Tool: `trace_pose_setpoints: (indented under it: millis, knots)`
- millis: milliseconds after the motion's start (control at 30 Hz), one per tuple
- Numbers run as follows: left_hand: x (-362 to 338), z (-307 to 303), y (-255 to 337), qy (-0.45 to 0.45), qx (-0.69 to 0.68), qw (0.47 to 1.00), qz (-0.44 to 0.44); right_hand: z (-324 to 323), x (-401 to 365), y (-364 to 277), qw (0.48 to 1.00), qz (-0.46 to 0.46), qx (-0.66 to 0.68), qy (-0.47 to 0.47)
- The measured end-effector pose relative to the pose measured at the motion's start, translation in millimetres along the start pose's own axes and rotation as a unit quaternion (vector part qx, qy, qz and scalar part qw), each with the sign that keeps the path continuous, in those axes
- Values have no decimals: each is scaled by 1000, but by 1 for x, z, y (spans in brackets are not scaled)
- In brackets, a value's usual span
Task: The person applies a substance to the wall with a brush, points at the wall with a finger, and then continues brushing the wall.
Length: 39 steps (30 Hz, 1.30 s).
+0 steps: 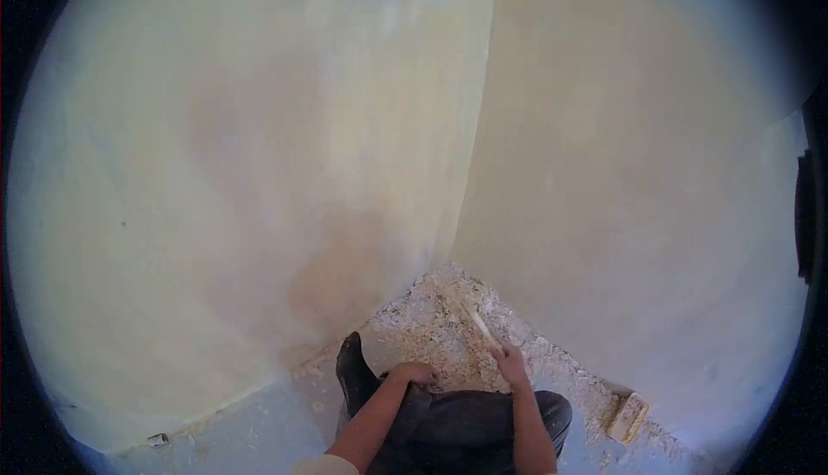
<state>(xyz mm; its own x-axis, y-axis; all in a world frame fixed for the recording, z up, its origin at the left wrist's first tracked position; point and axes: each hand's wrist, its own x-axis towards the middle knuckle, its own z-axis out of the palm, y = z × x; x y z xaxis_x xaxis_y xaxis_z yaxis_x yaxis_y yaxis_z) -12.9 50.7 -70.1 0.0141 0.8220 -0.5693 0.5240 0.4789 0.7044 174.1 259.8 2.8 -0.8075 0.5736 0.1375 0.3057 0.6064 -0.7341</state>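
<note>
My right hand (511, 365) is closed around the lower end of a pale, narrow, stick-like tool (482, 327). The tool points up and left into a layer of pale flakes and crumbs (440, 324) on the floor in the corner; its far end blends with them. My left hand (417, 374) is low over the near edge of this debris, just in front of my legs. Its fingers are curled in, and whatever they may hold is hidden.
Two bare plastered walls (216, 173) (638, 182) meet in front of me. A yellowish box-shaped object (628, 417) with crumbs on it lies by the right wall. A small object (158, 440) lies at the left wall's foot. My dark boot (354, 367) is near the left wall.
</note>
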Motion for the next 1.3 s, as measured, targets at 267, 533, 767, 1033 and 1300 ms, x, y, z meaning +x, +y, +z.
trace_pose_setpoints:
  millis: [267, 533, 767, 1033, 1300]
  knots:
    - [-25, -1, 14, 53, 102, 993, 25, 5, -13, -28, 993, 41, -39, 107]
    - [-9, 13, -12, 132, 219, 965, 62, 3, -29, -43, 976, -46, -199, 75]
    - [-14, 20, -1, 90, 244, 963, 75, -5, -45, -64, 953, -125, -270, 49]
    - [-37, 31, 12, 180, 179, 966, 38, -3, -50, -85, 956, -224, -168, 83]
    - [-37, 17, 26, 177, 169, 965, 98, 2, -41, -87, 977, -131, -166, -19]
